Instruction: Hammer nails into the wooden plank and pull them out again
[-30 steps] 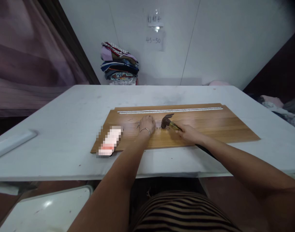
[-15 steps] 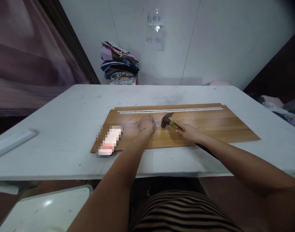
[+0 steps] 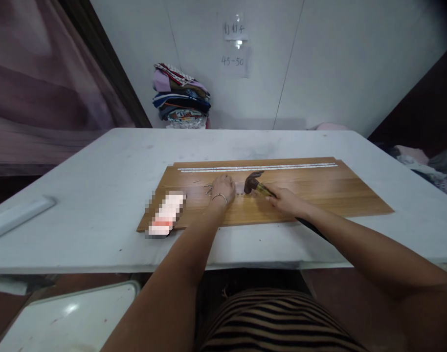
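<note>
A long wooden board (image 3: 319, 188) lies on the white table (image 3: 99, 195). My right hand (image 3: 287, 201) is closed round the handle of a claw hammer (image 3: 253, 182), whose dark head rests just above the board. My left hand (image 3: 223, 187), with a bracelet at the wrist, sits on the board just left of the hammer head, fingers curled; what they pinch is too small to see. A few loose nails (image 3: 207, 187) lie by that hand. A pale strip (image 3: 258, 167) runs along the board's far edge.
A blurred pink-white object (image 3: 167, 213) lies on the board's left end. A white bar (image 3: 18, 216) rests at the table's left edge. Folded clothes (image 3: 181, 96) are stacked against the back wall. A white stool (image 3: 65, 318) stands below left.
The hammer head has risen very slightly; both hands stay in nearly the same place.
</note>
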Available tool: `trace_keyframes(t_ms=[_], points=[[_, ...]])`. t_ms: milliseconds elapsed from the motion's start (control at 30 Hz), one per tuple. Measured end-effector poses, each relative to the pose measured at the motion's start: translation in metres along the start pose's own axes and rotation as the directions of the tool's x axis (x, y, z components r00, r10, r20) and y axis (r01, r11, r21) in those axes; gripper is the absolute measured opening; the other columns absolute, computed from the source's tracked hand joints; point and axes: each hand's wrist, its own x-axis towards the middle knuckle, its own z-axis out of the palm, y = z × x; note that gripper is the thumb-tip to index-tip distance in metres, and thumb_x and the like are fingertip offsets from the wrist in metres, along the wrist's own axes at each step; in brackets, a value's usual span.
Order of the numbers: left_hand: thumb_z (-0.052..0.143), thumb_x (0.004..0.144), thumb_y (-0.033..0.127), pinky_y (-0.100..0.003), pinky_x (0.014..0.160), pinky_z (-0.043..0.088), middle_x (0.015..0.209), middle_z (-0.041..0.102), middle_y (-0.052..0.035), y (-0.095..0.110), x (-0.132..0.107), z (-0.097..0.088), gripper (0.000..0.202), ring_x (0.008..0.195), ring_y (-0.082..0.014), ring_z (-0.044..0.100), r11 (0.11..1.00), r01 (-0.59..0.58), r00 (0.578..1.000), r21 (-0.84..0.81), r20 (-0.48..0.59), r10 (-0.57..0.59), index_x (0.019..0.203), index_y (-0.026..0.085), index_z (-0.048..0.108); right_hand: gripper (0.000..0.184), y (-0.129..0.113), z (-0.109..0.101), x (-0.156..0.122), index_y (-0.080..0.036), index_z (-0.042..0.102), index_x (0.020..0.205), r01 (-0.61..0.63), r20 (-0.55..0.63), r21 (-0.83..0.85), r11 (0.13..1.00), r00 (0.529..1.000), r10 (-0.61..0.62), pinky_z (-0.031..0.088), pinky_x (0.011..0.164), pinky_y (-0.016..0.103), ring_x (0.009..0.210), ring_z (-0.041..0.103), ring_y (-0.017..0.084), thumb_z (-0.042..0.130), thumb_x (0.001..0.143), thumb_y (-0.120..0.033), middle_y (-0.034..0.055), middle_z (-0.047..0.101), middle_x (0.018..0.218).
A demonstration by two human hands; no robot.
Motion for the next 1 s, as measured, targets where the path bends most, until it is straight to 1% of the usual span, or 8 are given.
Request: trace_keyframes(t_ms=[100,300,400,567,800,933,1000], points=[[0.046,0.100,0.022,-0.039,0.102,0.046,0.115,0.073,-0.0148,0.0003,-0.0005,-0.0002,0.026,0.114,-0.0277,0.063,1.000,0.003,1.000,0.002,-0.002,-0.003,0.101,0.018,0.071,0.058,0.0006,-0.0008,0.0014,-0.022,0.063,0.145,0.023,-0.004,0.007,1.000,1.000,-0.023,0.053,0.104,0.043,0.119,0.069,0.027,0.052,0.089,-0.013,0.0078,0.075,0.134],[0.047,0.099,0.022,-0.039,0.102,0.047,0.118,0.072,-0.0154,0.0009,-0.0011,-0.0009,0.025,0.115,-0.0281,0.063,1.000,-0.001,1.000,0.012,-0.004,0.001,0.100,0.017,0.071,0.051,-0.0027,0.0011,-0.0014,-0.023,0.068,0.140,0.001,0.007,0.013,1.000,1.000,-0.001,0.056,0.095,0.040,0.109,0.072,0.027,0.055,0.091,-0.018,0.0075,0.079,0.123],[0.047,0.099,0.021,-0.038,0.102,0.046,0.116,0.072,-0.0155,0.0006,-0.0006,-0.0007,0.024,0.115,-0.0277,0.064,1.000,0.000,1.000,0.001,0.000,0.000,0.099,0.017,0.071,0.049,-0.0035,0.0030,-0.0028,-0.024,0.068,0.139,-0.017,0.003,0.012,1.000,1.000,0.017,0.056,0.094,0.039,0.107,0.072,0.027,0.055,0.092,-0.019,0.0079,0.079,0.122],[0.048,0.098,0.022,-0.040,0.102,0.047,0.114,0.072,-0.0155,-0.0003,0.0005,0.0011,0.024,0.114,-0.0284,0.063,1.000,0.001,1.000,-0.009,-0.012,-0.002,0.099,0.018,0.071,0.052,-0.0022,0.0036,-0.0029,-0.024,0.066,0.143,-0.024,-0.002,0.002,1.000,1.000,0.024,0.055,0.095,0.039,0.108,0.073,0.027,0.055,0.093,-0.018,0.0074,0.079,0.124],[0.049,0.097,0.023,-0.041,0.097,0.048,0.114,0.073,-0.0153,-0.0009,0.0013,0.0009,0.023,0.108,-0.0284,0.065,0.999,0.027,1.000,-0.040,0.002,-0.027,0.098,0.019,0.071,0.056,-0.0014,-0.0026,0.0002,-0.024,0.064,0.146,0.003,-0.005,-0.010,1.000,1.000,-0.003,0.055,0.100,0.045,0.113,0.071,0.029,0.054,0.091,-0.017,0.0098,0.077,0.130],[0.049,0.097,0.022,-0.042,0.094,0.048,0.113,0.073,-0.0155,0.0000,0.0018,-0.0005,0.023,0.106,-0.0291,0.065,0.997,0.050,0.999,-0.051,0.010,-0.049,0.098,0.019,0.072,0.054,-0.0021,-0.0014,0.0000,-0.025,0.067,0.141,0.035,-0.011,0.005,0.999,0.999,-0.035,0.054,0.102,0.044,0.115,0.071,0.028,0.054,0.090,-0.015,0.0077,0.077,0.129],[0.049,0.097,0.022,-0.040,0.093,0.049,0.114,0.073,-0.0154,0.0005,0.0018,-0.0006,0.023,0.106,-0.0284,0.065,0.998,0.054,0.998,-0.040,0.018,-0.053,0.098,0.018,0.071,0.050,-0.0020,0.0006,-0.0012,-0.025,0.068,0.139,0.019,-0.017,0.004,1.000,1.000,-0.019,0.055,0.099,0.043,0.111,0.072,0.027,0.055,0.091,-0.018,0.0070,0.078,0.125]])
